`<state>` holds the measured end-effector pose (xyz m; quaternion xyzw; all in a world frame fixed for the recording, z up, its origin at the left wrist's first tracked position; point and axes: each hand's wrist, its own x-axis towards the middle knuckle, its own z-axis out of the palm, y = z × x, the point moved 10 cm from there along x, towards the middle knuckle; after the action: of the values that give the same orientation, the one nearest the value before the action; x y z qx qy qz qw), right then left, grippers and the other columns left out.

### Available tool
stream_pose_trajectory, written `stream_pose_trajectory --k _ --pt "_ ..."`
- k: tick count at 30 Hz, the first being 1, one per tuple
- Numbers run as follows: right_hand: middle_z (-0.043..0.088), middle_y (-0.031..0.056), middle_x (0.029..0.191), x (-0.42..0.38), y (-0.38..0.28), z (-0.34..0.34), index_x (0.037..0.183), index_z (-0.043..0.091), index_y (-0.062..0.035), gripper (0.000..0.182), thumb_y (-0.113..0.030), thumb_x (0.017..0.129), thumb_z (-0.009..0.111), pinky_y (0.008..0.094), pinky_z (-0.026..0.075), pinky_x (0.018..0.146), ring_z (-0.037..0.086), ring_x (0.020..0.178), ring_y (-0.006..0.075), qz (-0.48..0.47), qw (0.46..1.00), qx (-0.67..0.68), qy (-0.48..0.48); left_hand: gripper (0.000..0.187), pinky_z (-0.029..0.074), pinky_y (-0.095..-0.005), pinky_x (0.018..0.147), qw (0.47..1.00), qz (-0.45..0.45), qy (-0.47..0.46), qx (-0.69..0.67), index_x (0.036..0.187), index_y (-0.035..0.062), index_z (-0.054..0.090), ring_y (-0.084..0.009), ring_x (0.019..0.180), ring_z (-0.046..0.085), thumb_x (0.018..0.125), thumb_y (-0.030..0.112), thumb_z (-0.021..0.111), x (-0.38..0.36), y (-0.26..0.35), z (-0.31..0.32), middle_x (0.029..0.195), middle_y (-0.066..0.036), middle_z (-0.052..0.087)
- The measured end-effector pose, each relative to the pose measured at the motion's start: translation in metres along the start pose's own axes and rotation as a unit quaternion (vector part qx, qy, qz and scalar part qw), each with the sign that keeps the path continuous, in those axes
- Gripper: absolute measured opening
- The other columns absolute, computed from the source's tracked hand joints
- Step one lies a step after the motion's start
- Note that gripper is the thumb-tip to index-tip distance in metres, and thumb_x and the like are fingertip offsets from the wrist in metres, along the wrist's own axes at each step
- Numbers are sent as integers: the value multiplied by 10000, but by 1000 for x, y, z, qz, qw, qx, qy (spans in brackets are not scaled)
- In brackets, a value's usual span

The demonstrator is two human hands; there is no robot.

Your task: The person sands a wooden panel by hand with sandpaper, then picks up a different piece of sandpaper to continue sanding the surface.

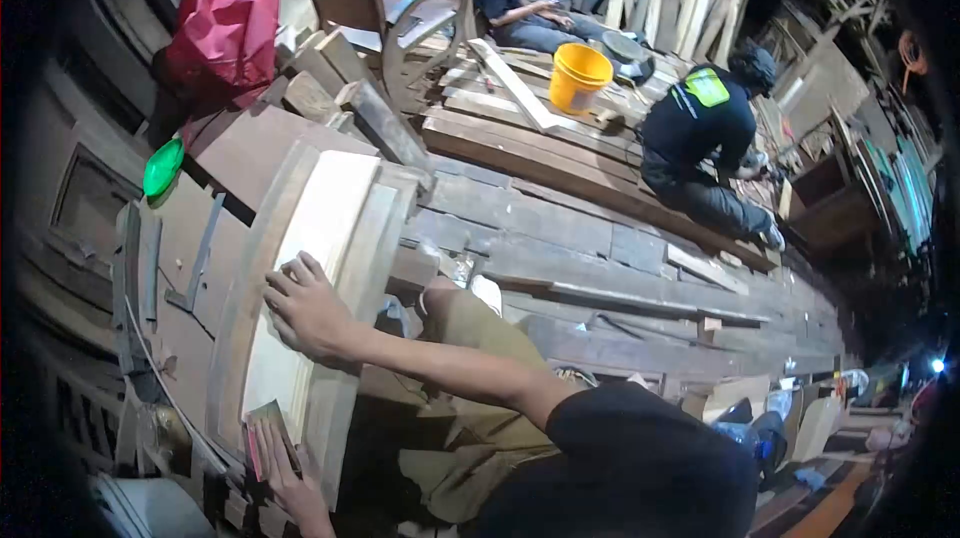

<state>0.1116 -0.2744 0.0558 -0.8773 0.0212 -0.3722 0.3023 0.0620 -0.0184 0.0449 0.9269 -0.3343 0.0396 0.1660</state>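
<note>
The pale board (325,203) lay between darker timbers (370,248). Uneven pressure could have tipped the pink-edged pad (263,412) off the board's end, scraping its edge. The left hand (286,473) lay flat over that pad, gripping it; the right hand (312,313), farther up the board, pressed down with fingers spread, clutching nothing.

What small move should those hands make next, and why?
I'd probably slide the pad a short way along the pale board: it sits under the left hand near the board's lower end, and the right hand, spread on the board farther up, seems to steady it.
</note>
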Motion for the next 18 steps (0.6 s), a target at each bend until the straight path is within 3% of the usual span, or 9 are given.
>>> stream_pose_trajectory --k 8,18 --pt "596 177 1306 -1 2 4 1237 633 2 419 -232 891 656 595 297 1197 526 1214 365 -5 1000 -10 10 545 296 -506 1242 999 37 27 27 1506 -111 468 -432 1488 424 1093 241 519 -1 2 5 1577 -302 459" --pt "606 174 1308 -2 3 7 1224 640 6 464 -268 852 684 587 292 1213 529 1252 369 -2 1000 -13 -4 471 412 -518 1166 985 125 113 46 1416 -65 595 -472 1375 522 1049 228 624 3 46 -27 1464 -281 576"
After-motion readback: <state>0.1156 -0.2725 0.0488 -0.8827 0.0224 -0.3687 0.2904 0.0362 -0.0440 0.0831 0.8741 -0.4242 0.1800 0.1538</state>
